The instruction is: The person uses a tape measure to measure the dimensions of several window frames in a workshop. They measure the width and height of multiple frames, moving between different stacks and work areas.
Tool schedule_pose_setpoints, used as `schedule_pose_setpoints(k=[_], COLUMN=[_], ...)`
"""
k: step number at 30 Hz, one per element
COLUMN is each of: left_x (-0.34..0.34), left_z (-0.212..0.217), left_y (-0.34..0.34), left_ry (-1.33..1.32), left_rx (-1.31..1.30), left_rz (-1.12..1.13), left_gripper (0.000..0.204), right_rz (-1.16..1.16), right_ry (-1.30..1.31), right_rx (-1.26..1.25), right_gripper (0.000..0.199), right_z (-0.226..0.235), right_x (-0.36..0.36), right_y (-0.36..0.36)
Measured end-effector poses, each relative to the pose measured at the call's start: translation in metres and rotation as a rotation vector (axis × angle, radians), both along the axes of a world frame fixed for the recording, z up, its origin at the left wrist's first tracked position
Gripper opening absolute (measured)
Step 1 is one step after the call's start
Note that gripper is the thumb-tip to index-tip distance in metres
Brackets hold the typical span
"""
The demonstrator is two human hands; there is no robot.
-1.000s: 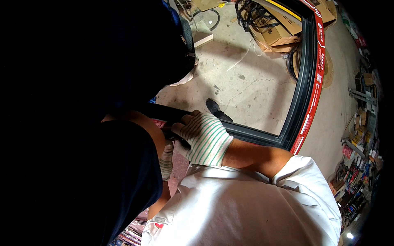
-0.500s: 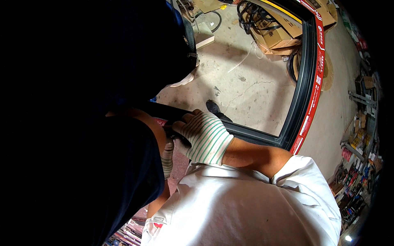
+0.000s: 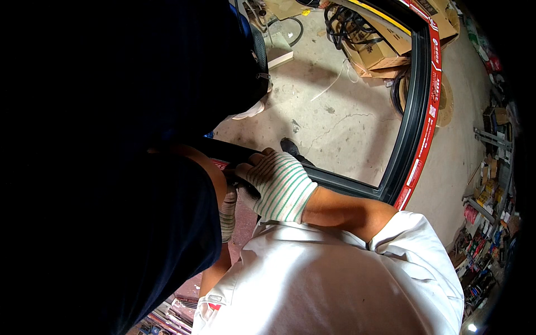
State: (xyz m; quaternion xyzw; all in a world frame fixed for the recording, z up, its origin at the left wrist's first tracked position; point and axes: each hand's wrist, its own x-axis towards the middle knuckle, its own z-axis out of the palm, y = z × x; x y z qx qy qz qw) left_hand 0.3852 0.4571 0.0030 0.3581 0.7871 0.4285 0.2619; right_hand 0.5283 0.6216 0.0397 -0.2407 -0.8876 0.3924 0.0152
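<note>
My right hand [image 3: 282, 187], in a white glove with green stripes and dark fingers, lies over the near bar of a dark window frame [image 3: 352, 185]. Its fingers are bent and closed, but whatever is in them is hidden. Close to its left, my left hand [image 3: 228, 216] shows only the striped cuff and back of its glove. Its fingers are out of sight behind another person's bare arm [image 3: 206, 170] and dark blue sleeve [image 3: 190, 240]. Red printed tape [image 3: 427, 131] runs along the frame's right outer edge.
Through the frame show a concrete floor [image 3: 335, 134], a black shoe [image 3: 290, 147], and an opened cardboard box [image 3: 379, 56] with black coiled strips [image 3: 349, 28]. Shelving with cluttered goods [image 3: 486, 195] lines the right. The other person's dark clothing fills the left.
The other person's dark sleeve has shifted slightly at the lower left. My hands and the frame stay almost where they were.
</note>
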Motion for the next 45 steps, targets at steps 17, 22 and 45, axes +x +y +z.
schedule_pose_setpoints(k=[17, 22, 45], left_x=[0.002, 0.001, 0.001], left_z=[-0.004, -0.010, -0.022], left_y=[0.002, 0.000, -0.001], left_ry=[-0.057, -0.080, -0.146], left_rx=[0.020, 0.023, 0.101], left_rz=[0.006, 0.014, -0.009], left_gripper=[0.037, 0.038, 0.032], right_rz=[-0.032, -0.042, -0.112], right_ry=[0.052, 0.088, 0.173], right_rx=[-0.006, -0.023, 0.028], right_gripper=[0.035, 0.034, 0.034], right_z=[0.001, -0.005, -0.012], right_x=[0.001, 0.001, 0.004], right_y=[-0.001, -0.003, -0.003])
